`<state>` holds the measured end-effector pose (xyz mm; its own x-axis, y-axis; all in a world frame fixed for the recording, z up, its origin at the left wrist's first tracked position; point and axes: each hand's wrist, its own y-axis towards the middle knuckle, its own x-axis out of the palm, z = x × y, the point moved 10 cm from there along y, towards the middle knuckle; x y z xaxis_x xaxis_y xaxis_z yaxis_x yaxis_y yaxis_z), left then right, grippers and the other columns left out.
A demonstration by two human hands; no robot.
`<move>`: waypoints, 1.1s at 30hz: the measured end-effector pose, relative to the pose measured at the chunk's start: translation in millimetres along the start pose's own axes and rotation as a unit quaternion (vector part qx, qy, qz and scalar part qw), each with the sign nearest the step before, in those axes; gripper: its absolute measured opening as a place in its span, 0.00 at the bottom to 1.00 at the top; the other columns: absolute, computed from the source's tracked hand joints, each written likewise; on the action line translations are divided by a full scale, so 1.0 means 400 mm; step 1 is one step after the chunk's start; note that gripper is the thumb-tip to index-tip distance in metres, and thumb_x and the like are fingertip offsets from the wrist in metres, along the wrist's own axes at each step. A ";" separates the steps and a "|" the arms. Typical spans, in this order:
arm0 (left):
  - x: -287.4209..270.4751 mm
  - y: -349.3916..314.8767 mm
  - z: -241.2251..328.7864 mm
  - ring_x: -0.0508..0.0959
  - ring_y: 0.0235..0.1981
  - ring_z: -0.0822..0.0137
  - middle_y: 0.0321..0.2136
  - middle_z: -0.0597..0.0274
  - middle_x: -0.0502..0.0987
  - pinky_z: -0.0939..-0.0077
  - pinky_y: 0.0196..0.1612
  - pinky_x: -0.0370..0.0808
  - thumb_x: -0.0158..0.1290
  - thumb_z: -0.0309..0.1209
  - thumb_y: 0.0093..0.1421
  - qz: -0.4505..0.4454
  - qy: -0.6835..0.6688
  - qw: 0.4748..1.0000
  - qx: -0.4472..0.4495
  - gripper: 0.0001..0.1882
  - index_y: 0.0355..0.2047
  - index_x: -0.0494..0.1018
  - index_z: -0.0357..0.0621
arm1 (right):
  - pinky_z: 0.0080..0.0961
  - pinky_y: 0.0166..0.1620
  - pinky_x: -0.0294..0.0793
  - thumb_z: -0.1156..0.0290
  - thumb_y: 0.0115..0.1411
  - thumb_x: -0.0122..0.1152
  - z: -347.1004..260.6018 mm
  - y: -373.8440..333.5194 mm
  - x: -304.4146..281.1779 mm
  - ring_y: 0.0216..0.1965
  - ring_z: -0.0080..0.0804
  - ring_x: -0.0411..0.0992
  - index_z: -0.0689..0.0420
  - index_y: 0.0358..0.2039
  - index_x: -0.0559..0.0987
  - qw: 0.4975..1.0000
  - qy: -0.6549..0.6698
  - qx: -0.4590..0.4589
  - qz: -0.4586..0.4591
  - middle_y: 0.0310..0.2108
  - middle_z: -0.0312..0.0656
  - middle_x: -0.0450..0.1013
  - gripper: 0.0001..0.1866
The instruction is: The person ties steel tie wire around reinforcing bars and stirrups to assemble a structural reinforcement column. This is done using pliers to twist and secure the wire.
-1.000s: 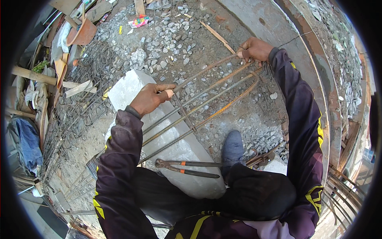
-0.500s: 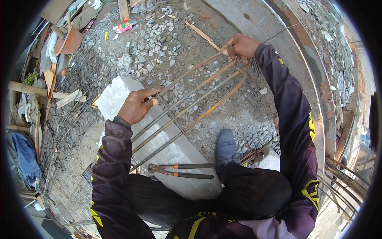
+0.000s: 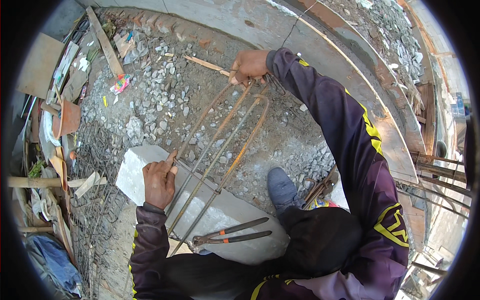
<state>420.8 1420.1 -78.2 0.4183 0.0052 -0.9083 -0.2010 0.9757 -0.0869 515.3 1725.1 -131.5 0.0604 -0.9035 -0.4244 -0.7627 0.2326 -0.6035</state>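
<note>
A cage of several rusty rebar rods (image 3: 243,149) slants across a pale concrete block (image 3: 252,207), its far end over the gravel. My left hand (image 3: 159,184) pinches the leftmost rod between thumb and fingers, beside the corner of a thin square stirrup (image 3: 207,185) that crosses the rods. At the far end, my right hand (image 3: 250,65) is closed around the rod tips; its fingers partly hide them, and some thin wires hang beside it. Pincers (image 3: 232,233) with dark handles and orange bands lie on the block near my knees.
Loose gravel (image 3: 150,95) covers the ground ahead. On the left lie a heap of bent steel stirrups (image 3: 95,150), a bamboo pole (image 3: 37,182) and an orange bucket (image 3: 67,119). A low concrete wall (image 3: 320,65) curves along the far right. My shoe (image 3: 282,187) stands beside the block.
The view has turned, so the rods now point more steeply away from me. Both hands keep their hold on the cage. The pincers' handles appear tilted and spread wider.
</note>
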 end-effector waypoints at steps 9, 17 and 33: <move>0.030 -0.014 -0.042 0.64 0.30 0.65 0.21 0.65 0.66 0.72 0.44 0.61 0.48 0.30 0.63 0.035 -0.134 0.988 -0.069 0.19 0.54 0.70 0.42 | 0.24 0.14 0.67 0.68 0.51 0.62 -0.004 -0.012 -0.009 0.15 0.24 0.67 0.60 0.36 0.82 1.000 -0.009 0.004 0.003 0.22 0.39 0.76 0.13; 0.025 -0.019 -0.069 0.70 0.32 0.64 0.20 0.62 0.70 0.65 0.58 0.58 0.49 0.28 0.61 0.032 -0.173 0.982 -0.066 0.16 0.49 0.73 0.43 | 0.23 0.12 0.65 0.67 0.54 0.60 -0.024 -0.022 -0.003 0.11 0.23 0.65 0.63 0.39 0.80 1.000 -0.011 -0.009 0.025 0.22 0.41 0.75 0.15; 0.013 -0.038 -0.080 0.73 0.33 0.56 0.20 0.57 0.71 0.62 0.58 0.60 0.48 0.32 0.61 0.048 -0.147 0.988 -0.011 0.20 0.54 0.70 0.48 | 0.20 0.25 0.67 0.66 0.57 0.57 -0.178 -0.164 -0.052 0.21 0.21 0.65 0.63 0.49 0.74 0.950 -0.100 -0.098 0.278 0.22 0.36 0.68 0.21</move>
<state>397.5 1398.1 -94.7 0.6341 0.1639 -0.7556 -0.2706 0.9625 -0.0183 518.0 1702.9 -35.0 -0.2807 -0.5693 -0.7727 -0.8162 0.5652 -0.1200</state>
